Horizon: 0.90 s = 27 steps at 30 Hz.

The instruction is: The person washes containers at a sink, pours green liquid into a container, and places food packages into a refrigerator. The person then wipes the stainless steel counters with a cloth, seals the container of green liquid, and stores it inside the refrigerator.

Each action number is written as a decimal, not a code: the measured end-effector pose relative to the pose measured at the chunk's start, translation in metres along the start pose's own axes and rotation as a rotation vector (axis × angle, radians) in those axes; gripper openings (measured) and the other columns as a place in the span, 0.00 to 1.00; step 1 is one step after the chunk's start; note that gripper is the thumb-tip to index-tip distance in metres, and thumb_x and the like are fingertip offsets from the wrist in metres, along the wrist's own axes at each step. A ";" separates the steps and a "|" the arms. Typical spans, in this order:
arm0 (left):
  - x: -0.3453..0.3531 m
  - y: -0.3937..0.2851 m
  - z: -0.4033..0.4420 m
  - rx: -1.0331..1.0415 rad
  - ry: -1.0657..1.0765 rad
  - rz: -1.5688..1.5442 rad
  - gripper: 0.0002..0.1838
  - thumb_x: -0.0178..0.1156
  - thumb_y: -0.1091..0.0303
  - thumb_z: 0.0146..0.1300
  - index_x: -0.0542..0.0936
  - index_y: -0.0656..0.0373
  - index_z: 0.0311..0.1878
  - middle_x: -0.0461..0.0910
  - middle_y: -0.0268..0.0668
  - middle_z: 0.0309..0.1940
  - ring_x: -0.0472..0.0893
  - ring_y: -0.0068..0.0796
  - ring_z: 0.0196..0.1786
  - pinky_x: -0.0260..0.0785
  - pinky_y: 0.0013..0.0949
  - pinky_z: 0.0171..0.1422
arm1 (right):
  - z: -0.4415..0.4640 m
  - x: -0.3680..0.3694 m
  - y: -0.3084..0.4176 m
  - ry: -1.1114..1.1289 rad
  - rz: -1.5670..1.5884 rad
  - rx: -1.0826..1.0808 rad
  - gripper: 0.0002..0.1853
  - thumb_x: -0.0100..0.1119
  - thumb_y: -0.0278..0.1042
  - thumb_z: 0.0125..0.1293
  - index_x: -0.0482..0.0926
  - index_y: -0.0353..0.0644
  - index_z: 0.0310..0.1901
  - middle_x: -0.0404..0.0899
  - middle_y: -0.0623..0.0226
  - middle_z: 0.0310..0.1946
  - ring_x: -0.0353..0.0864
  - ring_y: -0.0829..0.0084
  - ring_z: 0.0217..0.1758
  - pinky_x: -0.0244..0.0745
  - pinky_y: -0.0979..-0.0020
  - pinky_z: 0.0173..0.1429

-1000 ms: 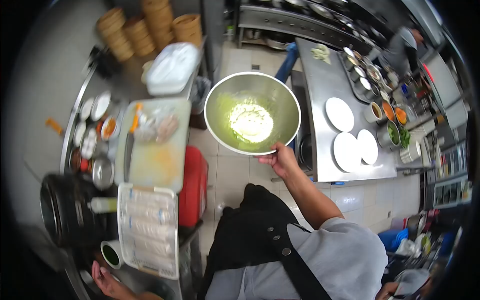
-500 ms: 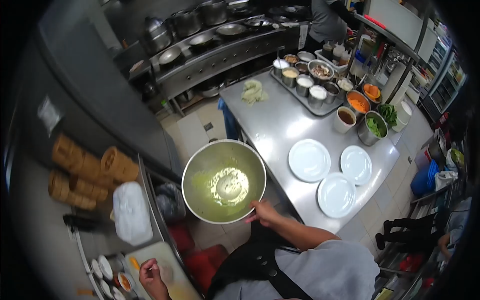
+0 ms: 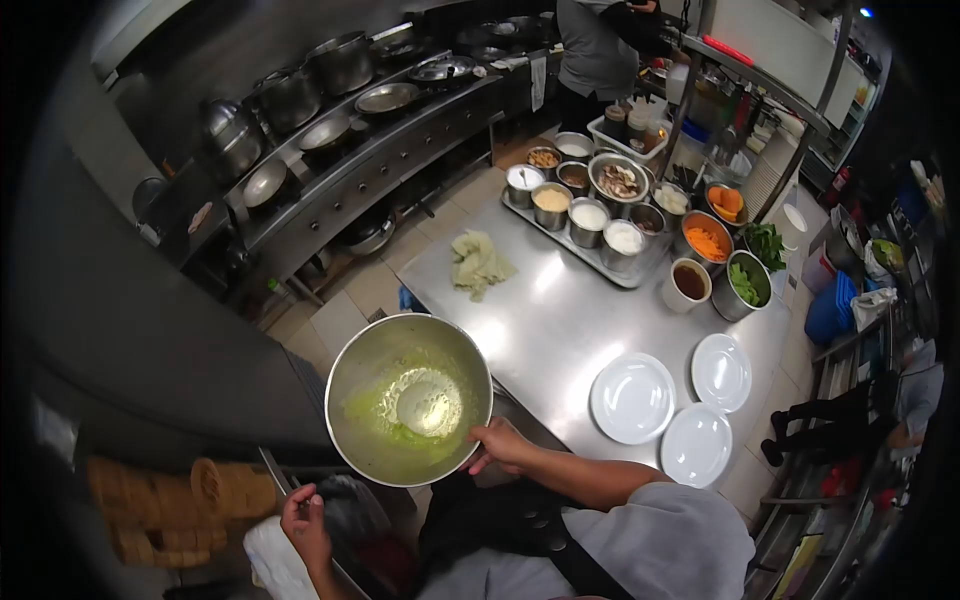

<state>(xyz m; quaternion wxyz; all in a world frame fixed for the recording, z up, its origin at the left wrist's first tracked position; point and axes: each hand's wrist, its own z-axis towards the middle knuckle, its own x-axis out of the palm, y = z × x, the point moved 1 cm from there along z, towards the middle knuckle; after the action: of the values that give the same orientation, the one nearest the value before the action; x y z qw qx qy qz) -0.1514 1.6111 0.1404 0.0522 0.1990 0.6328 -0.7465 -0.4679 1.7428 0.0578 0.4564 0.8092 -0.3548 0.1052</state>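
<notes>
My right hand [image 3: 497,446] grips the rim of a large metal mixing bowl [image 3: 375,365] at its lower right. The bowl is tilted so that its inside faces me, and a thin yellow-green residue [image 3: 425,432] smears its bottom. It hangs in front of my apron, by the corner of the steel table [image 3: 560,330]. At lower left my left hand [image 3: 306,520] is raised with loosely curled fingers, thumb apart, and nothing visible in it. Beneath that hand lies a white plastic-wrapped bundle [image 3: 268,555].
Three white plates [image 3: 632,398] sit at the table's near right. A crumpled cloth [image 3: 480,264] lies at its far left. Several ingredient containers [image 3: 620,242] stand on a tray behind. Stoves with pans [image 3: 326,132] line the back wall. Bamboo steamers [image 3: 150,500] are at left; other people are farther off.
My view has turned toward the stoves and table. The bowl, still in my right hand, sits lower and further left in view. My left hand has moved from over the cutting board to above the wrapped bundle.
</notes>
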 end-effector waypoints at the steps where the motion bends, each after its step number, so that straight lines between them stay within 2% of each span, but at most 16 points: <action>1: 0.002 0.008 0.026 0.005 0.018 0.024 0.12 0.63 0.69 0.58 0.79 0.63 0.44 0.78 0.34 0.41 0.75 0.22 0.43 0.67 0.26 0.47 | 0.014 0.007 0.010 0.013 0.011 -0.014 0.23 0.49 0.29 0.60 0.66 0.14 0.50 0.79 0.40 0.39 0.85 0.54 0.30 0.83 0.67 0.25; 2: 0.002 0.014 0.056 0.014 0.031 0.049 0.12 0.63 0.69 0.58 0.79 0.63 0.44 0.78 0.34 0.43 0.75 0.22 0.43 0.67 0.26 0.46 | 0.029 0.017 0.020 0.032 0.020 -0.031 0.24 0.48 0.29 0.59 0.65 0.14 0.51 0.78 0.39 0.40 0.85 0.54 0.30 0.83 0.68 0.24; 4: 0.003 0.019 0.120 0.074 0.085 0.123 0.14 0.64 0.70 0.57 0.79 0.63 0.45 0.77 0.36 0.48 0.76 0.24 0.46 0.69 0.26 0.46 | 0.062 0.036 0.041 -0.050 -0.037 -0.059 0.22 0.49 0.30 0.60 0.69 0.14 0.47 0.79 0.41 0.37 0.85 0.55 0.29 0.83 0.66 0.25; 6: 0.005 0.023 0.185 0.086 0.124 0.117 0.15 0.65 0.68 0.57 0.79 0.61 0.47 0.77 0.37 0.46 0.76 0.26 0.47 0.70 0.27 0.47 | 0.094 0.063 0.065 -0.088 -0.034 -0.126 0.21 0.50 0.30 0.60 0.70 0.12 0.44 0.80 0.41 0.34 0.85 0.55 0.28 0.83 0.66 0.24; 9: 0.007 0.014 0.279 0.149 0.169 0.107 0.17 0.66 0.67 0.57 0.79 0.60 0.49 0.78 0.38 0.45 0.76 0.27 0.47 0.70 0.28 0.47 | 0.148 0.097 0.098 -0.175 -0.102 -0.049 0.21 0.49 0.29 0.59 0.70 0.12 0.44 0.80 0.41 0.34 0.85 0.54 0.28 0.83 0.66 0.24; 12: 0.016 -0.003 0.375 0.218 0.206 0.029 0.18 0.67 0.67 0.57 0.79 0.61 0.49 0.78 0.40 0.46 0.77 0.28 0.48 0.70 0.28 0.47 | 0.196 0.124 0.124 -0.156 0.034 -0.112 0.21 0.49 0.29 0.60 0.68 0.17 0.49 0.78 0.42 0.39 0.84 0.51 0.30 0.84 0.63 0.26; 14: 0.026 -0.009 0.425 0.327 0.188 -0.004 0.18 0.66 0.66 0.57 0.78 0.58 0.51 0.79 0.36 0.47 0.76 0.28 0.50 0.68 0.32 0.51 | 0.219 0.142 0.139 -0.165 0.062 -0.160 0.22 0.49 0.28 0.60 0.64 0.20 0.53 0.77 0.42 0.41 0.83 0.49 0.32 0.85 0.62 0.28; 15: 0.030 -0.028 0.440 0.289 0.216 -0.010 0.18 0.66 0.65 0.57 0.78 0.56 0.51 0.79 0.35 0.48 0.76 0.28 0.51 0.67 0.34 0.53 | 0.229 0.145 0.146 -0.132 0.108 -0.140 0.23 0.48 0.28 0.60 0.62 0.19 0.54 0.77 0.41 0.42 0.83 0.48 0.33 0.85 0.63 0.28; 17: 0.040 -0.039 0.474 0.324 0.281 -0.036 0.18 0.65 0.67 0.58 0.78 0.61 0.51 0.79 0.36 0.47 0.76 0.26 0.51 0.70 0.30 0.52 | 0.254 0.148 0.156 -0.131 0.092 -0.146 0.24 0.46 0.30 0.61 0.62 0.19 0.54 0.77 0.39 0.43 0.83 0.48 0.34 0.85 0.63 0.29; 19: 0.048 -0.040 0.508 0.268 0.353 -0.092 0.18 0.65 0.66 0.59 0.78 0.62 0.51 0.80 0.36 0.45 0.77 0.26 0.51 0.70 0.30 0.52 | 0.277 0.152 0.170 -0.131 0.082 -0.120 0.24 0.45 0.31 0.61 0.62 0.19 0.54 0.77 0.39 0.42 0.84 0.48 0.35 0.85 0.64 0.29; 22: 0.064 -0.019 0.562 0.148 0.388 -0.205 0.18 0.65 0.65 0.59 0.78 0.63 0.50 0.80 0.36 0.44 0.76 0.25 0.50 0.70 0.30 0.53 | 0.320 0.141 0.188 -0.189 0.088 -0.117 0.24 0.44 0.31 0.61 0.63 0.18 0.53 0.77 0.38 0.41 0.84 0.48 0.34 0.85 0.65 0.28; 25: 0.077 0.010 0.628 0.142 0.384 -0.180 0.17 0.65 0.65 0.60 0.78 0.63 0.50 0.80 0.35 0.44 0.76 0.24 0.48 0.70 0.29 0.53 | 0.372 0.133 0.213 -0.221 0.100 -0.117 0.23 0.44 0.29 0.60 0.63 0.19 0.53 0.78 0.38 0.38 0.84 0.49 0.32 0.84 0.66 0.25; 27: 0.078 0.017 0.673 0.039 0.376 -0.119 0.17 0.64 0.64 0.60 0.78 0.62 0.49 0.80 0.34 0.43 0.76 0.23 0.46 0.69 0.28 0.52 | 0.409 0.134 0.235 -0.228 0.107 -0.149 0.23 0.44 0.29 0.59 0.63 0.19 0.52 0.78 0.39 0.37 0.84 0.49 0.31 0.84 0.66 0.24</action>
<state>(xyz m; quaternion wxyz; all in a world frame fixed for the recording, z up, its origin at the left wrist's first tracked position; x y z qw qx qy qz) -0.3725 0.9720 0.1770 -0.1151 0.2982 0.6274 -0.7101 -0.5913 1.2680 0.0505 0.4659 0.7596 -0.4536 0.0101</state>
